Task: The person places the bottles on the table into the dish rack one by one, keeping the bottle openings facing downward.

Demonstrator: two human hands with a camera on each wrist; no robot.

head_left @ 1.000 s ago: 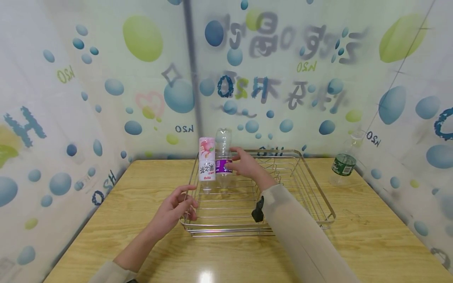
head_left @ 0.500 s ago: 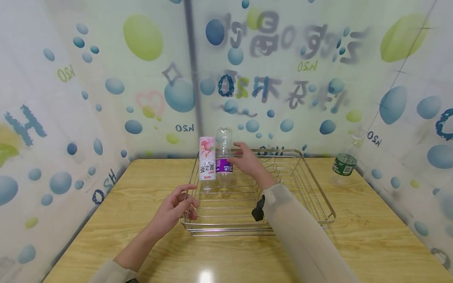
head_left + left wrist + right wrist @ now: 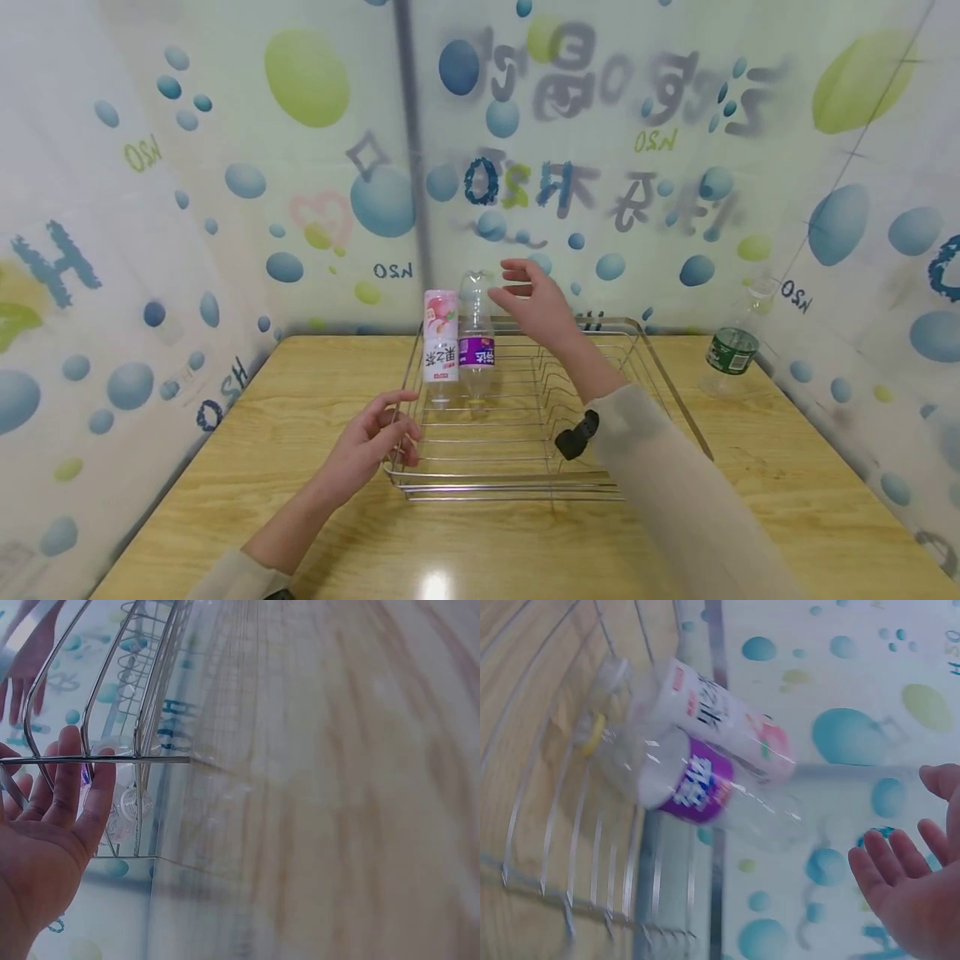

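Observation:
A wire dish rack [image 3: 480, 477] stands on the table. Two clear plastic bottles stand upside down side by side toward its back left: one [image 3: 441, 336] with a pink-and-white label, the other [image 3: 477, 352] with a purple label and yellow cap. My left hand [image 3: 367, 446] holds the rack's left side near the front corner, fingers bent at the rim; in the left wrist view wires cross these fingers [image 3: 67, 780]. My right hand [image 3: 536, 308] hovers above the rack's back rim, just right of the purple-labelled bottle, fingers apart and holding nothing. The right wrist view shows it apart from both bottles.
Another clear bottle [image 3: 732, 348], with a green label, stands upright on the wooden table [image 3: 780, 467] right of the rack. A row of wire dividers [image 3: 558, 392] runs along the rack's middle. Patterned curtains [image 3: 337, 208] enclose the table behind and at both sides.
My right hand has let go of the purple-labelled bottle and moved up and right. The bottle stays upside down in the rack. My left hand has stayed put.

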